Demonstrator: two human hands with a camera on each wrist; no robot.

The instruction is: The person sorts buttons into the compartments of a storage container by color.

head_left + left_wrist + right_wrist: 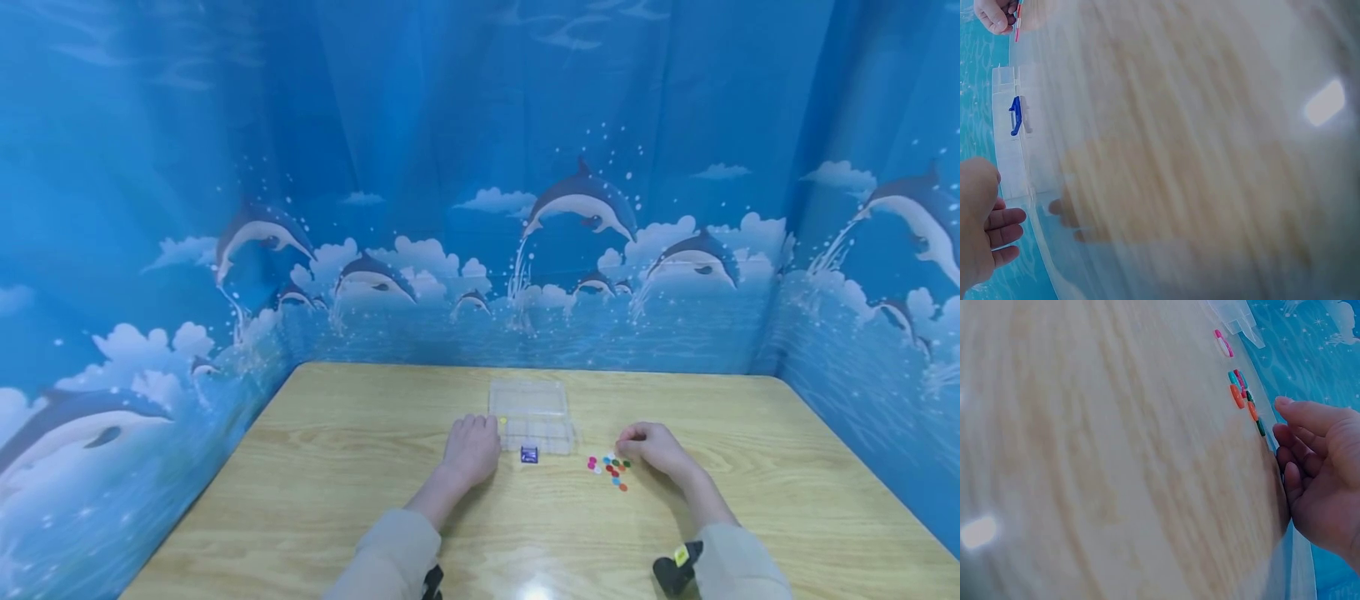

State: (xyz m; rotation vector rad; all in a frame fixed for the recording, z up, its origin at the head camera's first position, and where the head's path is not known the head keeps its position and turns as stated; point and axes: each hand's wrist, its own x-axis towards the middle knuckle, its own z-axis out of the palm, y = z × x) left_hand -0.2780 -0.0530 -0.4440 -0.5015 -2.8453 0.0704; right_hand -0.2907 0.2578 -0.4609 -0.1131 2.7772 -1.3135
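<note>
A clear plastic box lies with its lid raised at the back. On its front edge is a blue-purple latch, also seen in the left wrist view. Inside, at the left, is one small yellow disc. My left hand rests at the box's left side, its fingers loosely bent. To the right of the box lie several small coloured discs in a loose group. My right hand hovers at their far right edge, thumb and forefinger near a white disc; nothing shows in its grasp.
The wooden table spreads out around both arms. Blue curtains with dolphins stand behind it and along the sides. A dark camera is strapped to the right wrist.
</note>
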